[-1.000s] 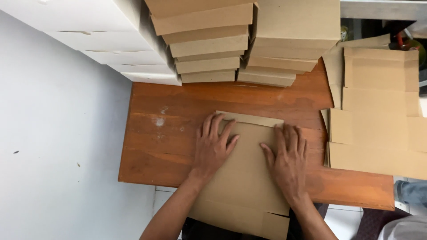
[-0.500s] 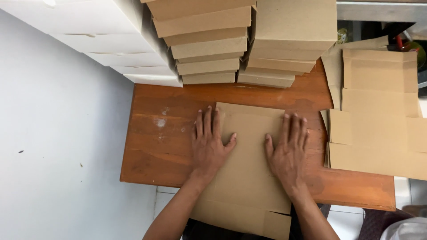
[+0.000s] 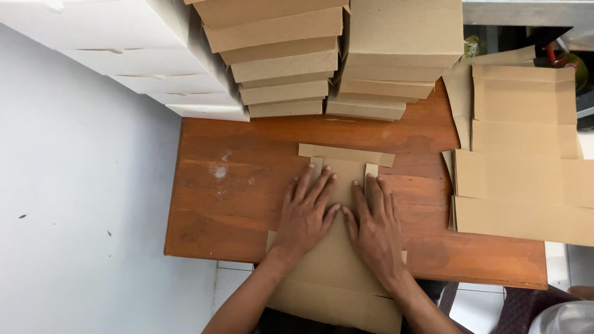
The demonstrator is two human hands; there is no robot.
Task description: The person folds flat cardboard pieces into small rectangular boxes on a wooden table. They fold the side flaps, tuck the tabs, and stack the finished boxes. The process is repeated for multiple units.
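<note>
A flat brown cardboard box blank (image 3: 344,162) lies on the wooden table (image 3: 229,185), its near end hanging over the table's front edge toward me. My left hand (image 3: 307,210) and my right hand (image 3: 374,224) press flat on the blank's middle, side by side, thumbs almost touching. The fingers are spread and point away from me. At the far end of the blank a narrow flap and two small tabs show beyond my fingertips. Neither hand grips anything.
Two stacks of folded brown boxes (image 3: 281,62) (image 3: 396,55) stand at the table's back. White boxes (image 3: 136,55) are piled at the back left. A stack of flat cardboard blanks (image 3: 526,161) covers the table's right end. A grey wall (image 3: 80,204) is on the left.
My hands have come together from the blank's sides to its middle. The side panels look folded in, so the blank is narrower, and its far flap and tabs now show.
</note>
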